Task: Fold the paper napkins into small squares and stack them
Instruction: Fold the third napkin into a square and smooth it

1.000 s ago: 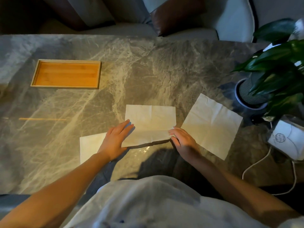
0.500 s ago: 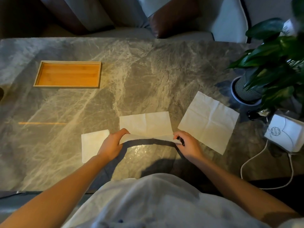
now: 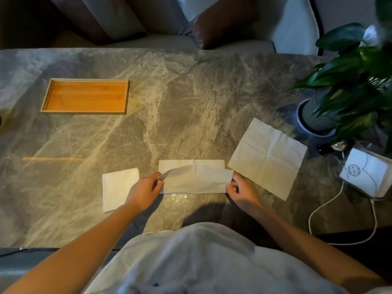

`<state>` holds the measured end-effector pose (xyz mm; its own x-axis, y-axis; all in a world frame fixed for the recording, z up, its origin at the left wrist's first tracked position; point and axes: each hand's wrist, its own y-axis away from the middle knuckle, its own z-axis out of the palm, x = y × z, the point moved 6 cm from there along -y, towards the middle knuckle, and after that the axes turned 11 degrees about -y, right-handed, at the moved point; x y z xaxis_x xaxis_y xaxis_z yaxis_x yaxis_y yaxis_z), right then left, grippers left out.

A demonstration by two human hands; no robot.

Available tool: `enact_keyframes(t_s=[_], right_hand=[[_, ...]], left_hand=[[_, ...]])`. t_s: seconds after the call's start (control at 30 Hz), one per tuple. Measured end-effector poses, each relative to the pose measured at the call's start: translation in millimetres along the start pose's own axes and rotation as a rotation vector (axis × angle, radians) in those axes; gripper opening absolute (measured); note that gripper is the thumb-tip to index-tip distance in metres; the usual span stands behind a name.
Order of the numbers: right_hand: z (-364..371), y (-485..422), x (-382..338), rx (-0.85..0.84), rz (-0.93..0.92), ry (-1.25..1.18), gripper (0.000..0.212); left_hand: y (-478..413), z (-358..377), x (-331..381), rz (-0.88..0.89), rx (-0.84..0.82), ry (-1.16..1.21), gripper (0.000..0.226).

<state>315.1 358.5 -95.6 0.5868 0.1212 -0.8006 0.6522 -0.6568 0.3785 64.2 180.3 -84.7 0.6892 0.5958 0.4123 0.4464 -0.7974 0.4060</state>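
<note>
Near edge of the napkin (image 3: pixel 194 179) now lifted and carried over toward its far edge, where half a second ago it was only just raised.

The left hand (image 3: pixel 144 190) pinches the napkin's left corner and the right hand (image 3: pixel 241 189) its right corner, fingers closed on the paper; the fingertips are partly hidden under the flap. The napkin lies on the marble bench (image 3: pixel 180 102), near-centre, half doubled over. Left of it sits the stack of folded squares (image 3: pixel 118 187), its near-right corner covered by the left wrist; how many layers it holds is hard to tell. An unfolded napkin (image 3: pixel 268 161) lies flat to the right. The potted plant (image 3: pixel 350 81) is cut off at the right edge.
</note>
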Motion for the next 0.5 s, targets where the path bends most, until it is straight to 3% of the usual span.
enact_keyframes(t_s=[0.07,0.23,0.5], right_hand=[[1.3,0.9,3.8,-0.005,0.018,-0.009,0.026],[5.0,-0.7,11.8,0.043,0.05,-0.005,0.004],[8.7,-3.7,20.5,0.081,0.109,-0.042,0.03]], left_hand=[[-0.6,1.9,1.0,-0.014,-0.007,-0.016,0.015],[-1.3,5.2,0.9,-0.015,-0.039,-0.111,0.008],[-2.5,6.9,-2.3,-0.04,-0.058,-0.173,0.01]])
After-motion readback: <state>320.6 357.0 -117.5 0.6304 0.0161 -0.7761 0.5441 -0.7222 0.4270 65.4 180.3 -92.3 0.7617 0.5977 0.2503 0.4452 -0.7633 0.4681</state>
